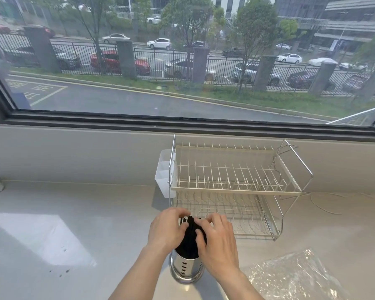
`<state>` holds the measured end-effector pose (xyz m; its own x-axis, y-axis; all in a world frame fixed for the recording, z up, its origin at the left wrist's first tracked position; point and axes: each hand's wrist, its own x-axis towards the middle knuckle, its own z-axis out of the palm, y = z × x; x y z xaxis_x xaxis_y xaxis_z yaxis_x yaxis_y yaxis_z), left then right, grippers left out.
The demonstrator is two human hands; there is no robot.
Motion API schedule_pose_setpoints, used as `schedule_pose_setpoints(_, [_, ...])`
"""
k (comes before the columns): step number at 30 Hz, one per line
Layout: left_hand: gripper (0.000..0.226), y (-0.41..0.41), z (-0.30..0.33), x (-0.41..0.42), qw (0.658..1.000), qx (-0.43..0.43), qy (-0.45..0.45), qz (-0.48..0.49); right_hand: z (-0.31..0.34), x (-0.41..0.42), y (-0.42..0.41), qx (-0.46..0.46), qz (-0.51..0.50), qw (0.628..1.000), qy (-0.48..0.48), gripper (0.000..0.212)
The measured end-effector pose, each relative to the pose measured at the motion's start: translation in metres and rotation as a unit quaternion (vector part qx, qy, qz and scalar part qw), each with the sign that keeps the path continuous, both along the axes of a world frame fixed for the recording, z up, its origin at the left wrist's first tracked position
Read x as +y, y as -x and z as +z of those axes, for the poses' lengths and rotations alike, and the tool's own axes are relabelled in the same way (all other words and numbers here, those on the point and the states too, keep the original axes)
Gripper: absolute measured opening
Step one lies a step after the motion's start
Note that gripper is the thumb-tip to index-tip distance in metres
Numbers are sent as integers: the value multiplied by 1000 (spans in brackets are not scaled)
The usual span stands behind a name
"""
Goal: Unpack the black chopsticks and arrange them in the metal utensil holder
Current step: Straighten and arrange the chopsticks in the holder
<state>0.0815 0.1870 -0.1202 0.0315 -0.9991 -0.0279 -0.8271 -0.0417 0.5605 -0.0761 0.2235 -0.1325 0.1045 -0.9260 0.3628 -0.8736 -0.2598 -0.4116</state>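
Note:
A bundle of black chopsticks (189,237) stands upright in the shiny metal utensil holder (185,269), a cylinder with a column of holes, on the pale counter near the front edge. My left hand (167,229) wraps the bundle from the left, fingers curled over the top ends. My right hand (217,239) presses on it from the right, thumb and fingertips touching the sticks. Only the middle part and a few top ends of the chopsticks show between my hands.
A two-tier wire dish rack (236,187) with a white plastic side cup (164,174) stands just behind the holder. Crumpled clear plastic wrapping (294,276) lies at the front right. A thin white cord (325,204) trails on the counter by the windowsill.

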Motion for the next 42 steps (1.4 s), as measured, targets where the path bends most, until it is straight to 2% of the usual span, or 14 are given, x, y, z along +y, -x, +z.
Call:
schedule_pose_setpoints(3, [22, 6, 1, -6, 1000, -22, 12, 17, 3, -1, 0, -10, -3, 1000, -7, 23])
schedule_pose_setpoints(8, [18, 7, -1, -11, 999, -33, 13, 14, 4, -2, 1, -25, -7, 1000, -11, 20])
schedule_pose_setpoints(12, [27, 8, -5, -10, 1000, -1, -15, -10, 2, -3, 3, -34, -5, 999, -16, 19])
schedule_pose_setpoints(25, [14, 2, 3, -7, 999, 8, 1, 42, -4, -4, 11, -50, -5, 999, -19, 17])
schedule_pose_setpoints(33, [14, -1, 30, -14, 992, 72, 73, 70, -5, -6, 12, -85, -26, 995, -38, 18])
schedule_pose_setpoints(36, [12, -8, 52, -22, 972, 166, 143, 89, 0, -7, 12, -162, -59, 983, -68, 16])
schedule_pose_setpoints(38, [13, -16, 68, -24, 943, 251, 186, 117, 8, -11, 13, -254, -85, 959, -98, 12])
schedule_pose_setpoints(40, [12, -23, 76, -23, 903, 348, 203, 149, 19, -18, 15, -384, -94, 908, -138, 9])
schedule_pose_setpoints(42, [9, -26, 75, -18, 860, 437, 191, 180, 30, -23, 19, -515, -94, 835, -170, 12])
